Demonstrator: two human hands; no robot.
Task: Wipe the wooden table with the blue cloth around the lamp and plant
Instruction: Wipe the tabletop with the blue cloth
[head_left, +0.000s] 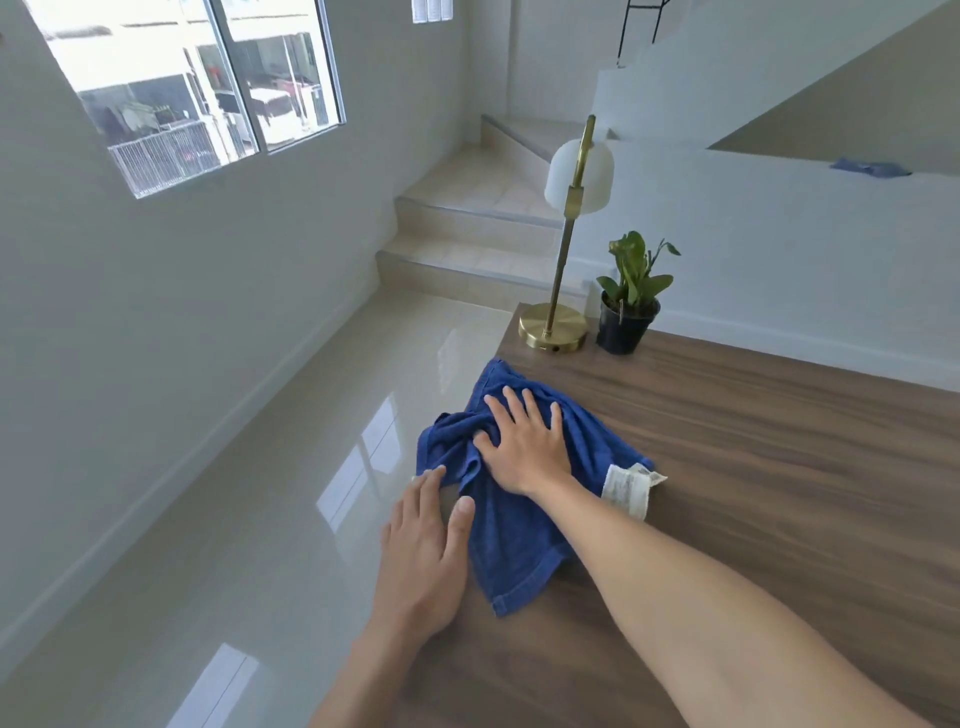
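Observation:
A crumpled blue cloth (511, 535) with a white label lies at the left edge of the wooden table (753, 467). My right hand (524, 447) presses flat on the cloth's upper part, fingers spread. My left hand (428, 551) rests flat at the table's left edge, its thumb touching the cloth's side. A brass lamp (555, 326) with a white shade stands at the table's far left corner. Just right of it is a green plant (628, 312) in a black pot. The cloth lies a short way in front of both.
Glossy tiled floor (249, 519) lies left of the table. Steps (467, 228) rise beyond the lamp. A white low wall runs behind the table with another blue cloth (867, 168) on top. A window (197, 93) is in the left wall.

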